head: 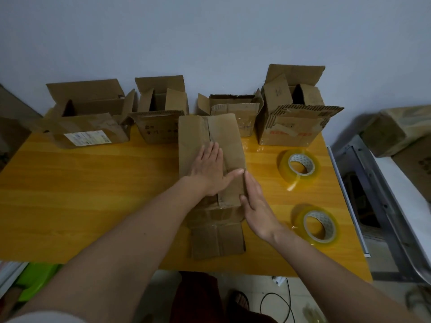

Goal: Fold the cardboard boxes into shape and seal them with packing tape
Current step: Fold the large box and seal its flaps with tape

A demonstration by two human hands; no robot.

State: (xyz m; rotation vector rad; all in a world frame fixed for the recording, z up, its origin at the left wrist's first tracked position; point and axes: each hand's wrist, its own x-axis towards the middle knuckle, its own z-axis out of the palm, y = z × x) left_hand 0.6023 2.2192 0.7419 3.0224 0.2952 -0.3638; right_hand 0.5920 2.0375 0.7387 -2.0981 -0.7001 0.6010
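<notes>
fingers of the left hand (208, 167) lay straight and flat on top of the cardboard box (211, 145), pressing down beside its centre seam, thumb stretched toward the right edge. fingers of the right hand (257, 207) also straight and close together, set against the box's right side near the nearer corner, gripping nothing. box sat mid-counter, long axis running away from the body, top flaps closed, nearer flaps (218, 238) splayed flat toward the counter (93, 183) edge. looked light and fairly stiff but creased and worn, so likely to buckle at the old folds; best pressed flat on the panels and held at the side walls near the corners, not by the loose flaps. glossy patches suggested old tape, probably slippery under the palm. two tape rolls (300, 167) lay well apart from the box on the right, untouched. four open boxes (91, 127) lined up along the wall (210, 31) behind. could not tell whether the seam was already taped. box's left side and underside hidden; far end partly merged with the boxes behind. print on the white label (87, 138) too small to read.
</notes>
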